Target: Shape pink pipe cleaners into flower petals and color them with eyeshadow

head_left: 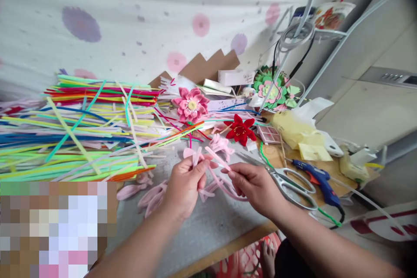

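Observation:
Pale pink pipe cleaners [217, 158] run between my two hands above the grey table mat. My left hand [187, 182] pinches their bent, folded part between thumb and fingers. With thumb and forefinger, my right hand [254, 184] grips a strip of the pink pipe cleaner, and a length of it curves down beneath the hands. Looped pink pipe-cleaner pieces [154, 197] lie on the mat left of my left hand. Another bunch of pink loops [221, 145] rests just beyond my fingers. Scissors [286, 182] lie beside my right hand.
Stacks of coloured pipe cleaners [81, 139] cover the left side. A pink flower [191, 105] and a red flower [240, 129] stand at the back. On the right are a blue glue gun [317, 178], a yellow plastic bag [289, 128] and a metal stand [306, 8].

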`<state>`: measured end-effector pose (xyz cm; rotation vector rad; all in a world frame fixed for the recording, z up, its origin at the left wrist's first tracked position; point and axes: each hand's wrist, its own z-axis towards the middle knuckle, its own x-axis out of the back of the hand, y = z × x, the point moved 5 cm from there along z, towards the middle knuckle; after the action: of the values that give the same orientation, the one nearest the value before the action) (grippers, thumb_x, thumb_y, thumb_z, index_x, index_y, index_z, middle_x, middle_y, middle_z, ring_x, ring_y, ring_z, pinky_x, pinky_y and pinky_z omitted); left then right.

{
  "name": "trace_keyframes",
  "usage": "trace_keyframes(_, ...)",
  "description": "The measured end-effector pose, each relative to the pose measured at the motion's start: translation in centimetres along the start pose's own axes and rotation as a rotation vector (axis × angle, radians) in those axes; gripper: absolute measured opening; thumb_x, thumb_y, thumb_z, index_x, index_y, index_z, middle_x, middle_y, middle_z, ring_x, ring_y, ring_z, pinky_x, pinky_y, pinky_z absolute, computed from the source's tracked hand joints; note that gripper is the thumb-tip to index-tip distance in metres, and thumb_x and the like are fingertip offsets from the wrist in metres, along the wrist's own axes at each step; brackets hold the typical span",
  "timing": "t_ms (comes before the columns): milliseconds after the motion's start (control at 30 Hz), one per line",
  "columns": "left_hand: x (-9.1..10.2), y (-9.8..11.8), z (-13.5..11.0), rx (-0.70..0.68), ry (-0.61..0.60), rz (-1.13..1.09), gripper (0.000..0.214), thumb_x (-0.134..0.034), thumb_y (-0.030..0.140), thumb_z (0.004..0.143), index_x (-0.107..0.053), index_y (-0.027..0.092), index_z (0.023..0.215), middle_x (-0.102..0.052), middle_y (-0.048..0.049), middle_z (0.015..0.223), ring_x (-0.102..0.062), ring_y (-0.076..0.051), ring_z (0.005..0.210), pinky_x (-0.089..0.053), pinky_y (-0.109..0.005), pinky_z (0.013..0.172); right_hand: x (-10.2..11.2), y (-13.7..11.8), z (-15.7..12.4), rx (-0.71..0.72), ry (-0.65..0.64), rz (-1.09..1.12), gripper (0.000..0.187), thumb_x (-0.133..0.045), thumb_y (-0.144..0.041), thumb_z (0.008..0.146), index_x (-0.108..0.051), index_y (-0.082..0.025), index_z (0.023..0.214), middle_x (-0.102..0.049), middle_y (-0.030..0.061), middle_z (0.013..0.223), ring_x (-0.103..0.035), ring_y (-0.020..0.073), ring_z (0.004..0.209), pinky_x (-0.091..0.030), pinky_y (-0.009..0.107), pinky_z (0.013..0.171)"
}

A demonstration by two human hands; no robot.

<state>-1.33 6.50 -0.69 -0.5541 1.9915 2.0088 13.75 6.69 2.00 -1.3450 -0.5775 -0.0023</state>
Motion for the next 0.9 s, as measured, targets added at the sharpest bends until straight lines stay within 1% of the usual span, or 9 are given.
trace_keyframes(100, 0.2, -0.2, 0.1, -0.011, -0.004, 0.016, 0.012, -0.069, 0.026, 0.073, -0.067, 0.014, 0.076, -0.057, 0.0013, 0.061, -0.035, 0.0, 0.041, -0.021, -0.013, 0.039, -0.5, 0.0, 0.2, -0.016, -0.039, -0.086, 0.027, -0.044, -0.03, 0.087, -0.063, -0.014, 0.076, -0.049, -0.0036, 0.05, -0.04, 0.0068, 0.046, -0.031, 0.018, 0.046)
trace_keyframes(233, 0.2, 0.0, 0.3, -0.011, 0.014, -0.021, 0.022, -0.07, 0.026, 0.073, -0.07, 0.017, 0.092, -0.062, -0.0019, 0.072, -0.034, 0.002, 0.041, -0.021, -0.013, 0.039, -1.2, 0.0, 0.3, -0.048, -0.104, -0.107, 0.027, -0.043, -0.027, 0.088, -0.057, -0.015, 0.067, -0.05, -0.0037, 0.05, -0.041, 0.0063, 0.047, -0.032, 0.017, 0.048)
trace_keyframes(300, 0.1, 0.3, 0.3, -0.004, 0.024, -0.058, 0.024, -0.071, 0.025, 0.071, -0.069, 0.017, 0.094, -0.064, -0.0031, 0.074, -0.034, 0.002, 0.04, -0.022, -0.012, 0.039, -1.4, 0.0, 0.3, -0.053, -0.113, -0.117, 0.028, -0.044, -0.027, 0.088, -0.056, -0.015, 0.064, -0.051, -0.0034, 0.052, -0.041, 0.0062, 0.048, -0.032, 0.017, 0.049)
trace_keyframes(400, 0.1, 0.4, 0.2, 0.005, 0.034, -0.092, 0.019, -0.072, 0.025, 0.07, -0.07, 0.014, 0.085, -0.064, -0.0029, 0.069, -0.035, 0.002, 0.039, -0.021, -0.012, 0.038, -1.8, 0.1, 0.3, -0.074, -0.138, -0.096, 0.03, -0.045, -0.029, 0.088, -0.055, -0.015, 0.064, -0.052, -0.0026, 0.054, -0.042, 0.0066, 0.05, -0.032, 0.018, 0.05)
trace_keyframes(500, 0.1, 0.5, 0.2, -0.008, 0.037, -0.098, 0.014, -0.071, 0.025, 0.071, -0.068, 0.012, 0.076, -0.063, -0.0025, 0.066, -0.036, 0.002, 0.038, -0.022, -0.012, 0.038, -2.2, 0.0, 0.3, -0.097, -0.196, -0.017, 0.032, -0.044, -0.032, 0.088, -0.053, -0.015, 0.063, -0.052, -0.0022, 0.054, -0.043, 0.0072, 0.05, -0.033, 0.018, 0.05)
trace_keyframes(633, 0.2, 0.4, 0.3, -0.008, 0.054, -0.098, 0.015, -0.071, 0.025, 0.07, -0.067, 0.011, 0.074, -0.063, -0.0023, 0.065, -0.035, 0.002, 0.037, -0.021, -0.012, 0.037, -2.7, 0.0, 0.2, -0.114, -0.283, 0.052, 0.036, -0.042, -0.04, 0.088, -0.048, -0.016, 0.062, -0.046, -0.0038, 0.049, -0.038, 0.0072, 0.045, -0.03, 0.019, 0.046)
trace_keyframes(700, 0.3, 0.3, 0.3, 0.01, 0.062, -0.111, 0.015, -0.071, 0.024, 0.07, -0.065, 0.011, 0.072, -0.063, -0.002, 0.065, -0.034, 0.002, 0.036, -0.02, -0.012, 0.036, -2.7, 0.1, 0.2, -0.101, -0.291, -0.005, 0.034, -0.046, -0.04, 0.086, -0.049, -0.016, 0.062, -0.041, -0.0052, 0.049, -0.035, 0.007, 0.045, -0.028, 0.019, 0.045)
trace_keyframes(767, 0.3, 0.2, 0.3, 0.028, 0.06, -0.122, 0.014, -0.07, 0.023, 0.07, -0.063, 0.011, 0.07, -0.063, -0.0019, 0.065, -0.034, 0.002, 0.036, -0.02, -0.012, 0.036, -2.4, 0.2, 0.3, -0.073, -0.283, -0.123, 0.031, -0.048, -0.037, 0.085, -0.052, -0.016, 0.063, -0.04, -0.0052, 0.052, -0.035, 0.0074, 0.049, -0.027, 0.019, 0.047)
trace_keyframes(900, 0.3, 0.1, 0.3, 0.055, 0.068, -0.101, 0.015, -0.071, 0.022, 0.068, -0.061, 0.012, 0.07, -0.063, -0.002, 0.065, -0.034, 0.002, 0.036, -0.02, -0.012, 0.036, -1.8, 0.1, 0.2, -0.003, -0.32, -0.346, 0.025, -0.045, -0.028, 0.088, -0.061, -0.016, 0.073, -0.057, -0.0013, 0.065, -0.048, 0.0095, 0.061, -0.033, 0.019, 0.057)
